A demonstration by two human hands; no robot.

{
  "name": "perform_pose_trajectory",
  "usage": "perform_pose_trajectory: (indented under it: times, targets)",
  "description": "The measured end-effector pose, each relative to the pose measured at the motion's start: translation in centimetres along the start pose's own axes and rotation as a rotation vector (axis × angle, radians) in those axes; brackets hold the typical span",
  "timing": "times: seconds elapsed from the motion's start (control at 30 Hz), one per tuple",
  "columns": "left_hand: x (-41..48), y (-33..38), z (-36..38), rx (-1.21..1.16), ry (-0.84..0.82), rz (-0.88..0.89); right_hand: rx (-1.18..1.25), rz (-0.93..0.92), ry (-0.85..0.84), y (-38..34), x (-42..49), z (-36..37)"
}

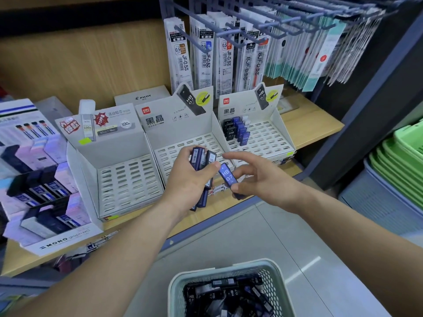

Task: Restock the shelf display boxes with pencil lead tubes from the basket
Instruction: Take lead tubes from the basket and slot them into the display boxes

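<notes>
Gripping a bundle of dark tubes (pixel 202 159), at least three, in the left hand (pixel 186 179); pinching one blue tube (pixel 227 177) marked "HB 0.7" in the right hand (pixel 258 177), above the middle box (pixel 178 124) of three on the shelf (pixel 309 129). Showing "deli" on two boxes, two short rows of tubes (pixel 238 131) in the right box (pixel 274 138), more "HB 0.7" tubes in the basket (pixel 176 284).

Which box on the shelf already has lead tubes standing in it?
Find the wooden shelf under the hanging refill packs. Of the three white slotted boxes there, it is the right-hand box. Only it holds black and blue tubes, in its back left corner.
</notes>
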State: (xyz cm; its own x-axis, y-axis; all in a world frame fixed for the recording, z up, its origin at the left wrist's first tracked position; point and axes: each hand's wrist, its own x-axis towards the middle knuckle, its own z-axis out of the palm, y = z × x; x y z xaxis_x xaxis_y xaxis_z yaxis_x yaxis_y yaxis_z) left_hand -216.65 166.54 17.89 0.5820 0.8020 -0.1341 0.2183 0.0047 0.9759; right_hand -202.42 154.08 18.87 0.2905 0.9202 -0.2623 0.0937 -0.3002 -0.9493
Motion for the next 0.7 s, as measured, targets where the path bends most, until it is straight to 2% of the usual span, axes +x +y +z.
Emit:
perform_pose_trajectory:
  times: [0.1, 0.2, 0.27, 0.4, 0.5, 0.7]
  targets:
    - [0.2, -0.2, -0.4, 0.013, -0.007, -0.011, -0.032, -0.034, 0.043, 0.0, 0.4, -0.9]
    - [0.5, -0.6, -0.8, 0.032, -0.025, -0.027, 0.038, -0.048, 0.264, 0.5, 1.8, -2.8]
    - [0.5, -0.9, -0.7, 0.045, -0.044, -0.028, -0.019, -0.059, 0.425, 0.9, 3.3, -4.3]
    - [0.5, -1.2, -0.4, 0.053, -0.071, -0.025, -0.163, -0.099, 0.587, 1.1, 6.0, -6.5]
    - [0.5, -1.3, -0.4, 0.05, -0.091, -0.029, -0.232, -0.11, 0.646, 1.8, 7.3, -6.8]
    - [0.7, -1.5, -0.7, 0.026, -0.096, -0.05, -0.33, -0.149, 0.616, 2.5, 8.2, -7.1]
